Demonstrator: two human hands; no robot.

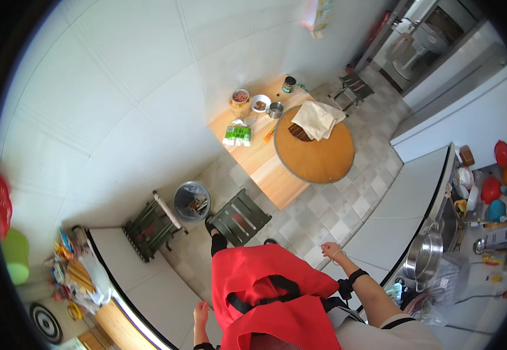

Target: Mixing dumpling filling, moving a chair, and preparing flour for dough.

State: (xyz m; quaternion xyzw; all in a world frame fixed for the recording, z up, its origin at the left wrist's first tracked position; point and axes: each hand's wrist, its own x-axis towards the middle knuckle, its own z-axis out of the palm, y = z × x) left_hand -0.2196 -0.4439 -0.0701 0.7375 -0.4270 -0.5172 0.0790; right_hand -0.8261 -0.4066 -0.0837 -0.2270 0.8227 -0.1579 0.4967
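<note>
My left hand (201, 313) hangs beside the red apron (275, 267), fingers loosely curled, with nothing seen in it. On the apron's other side, my right hand (332, 250) is held out over the floor, also loosely curled and touching nothing. Before me stands a wooden table (253, 168) bearing a round wooden board (319, 162). A cream cloth (319, 119) partly covers a dark brown slatted item (300, 132) on the board. Beside the board are a green and white packet (237, 134), a metal cup (275, 110), a white bowl (261, 103), a filled container (240, 97) and a jar (288, 84).
A green folding stool (239, 217) stands near my feet, beside a waste bin (192, 202). Another folded-looking stool (152, 229) is by the left cabinet. On the right counter sits a steel pot (424, 256). A further stool (355, 89) stands beyond the table.
</note>
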